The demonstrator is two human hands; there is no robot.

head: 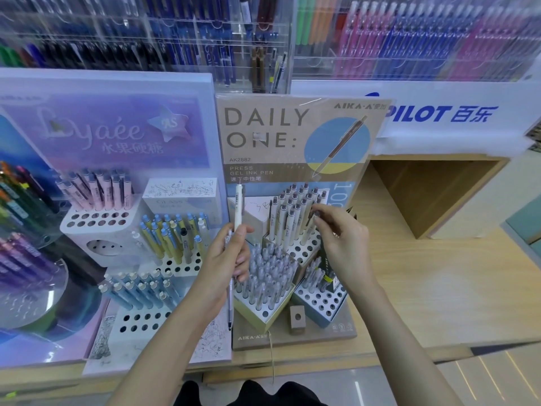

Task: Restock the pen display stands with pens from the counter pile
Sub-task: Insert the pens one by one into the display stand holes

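Pens [237, 227] are sitting in your left hand [231, 259], which you are holding in front of the Daily One stand [263, 127]. The fingers of this hand are gripping them. A white pen [239, 200] is standing upright above the hand, and a clear pen [230, 303] is pointing down below it, over the front left edge of the stand. How many pens you are holding there I cannot tell.

Your right hand [342, 238] is hovering at the cream block [304, 250], at the back right of the stand. Its fingers [325, 210] are pinching the dark top of one cream pen [311, 227]. This pen is leaning at the right side of the block, just beside other cream pens which are standing in the holes.

In front of the cream block, a yellow block [263, 315] is carrying many grey pens. At the front right, a blue block [322, 300] is showing several open holes and a few pens.

The stand is sitting on the wooden counter [439, 273], just beside a purple stand [131, 136] with pink, yellow and blue pens.
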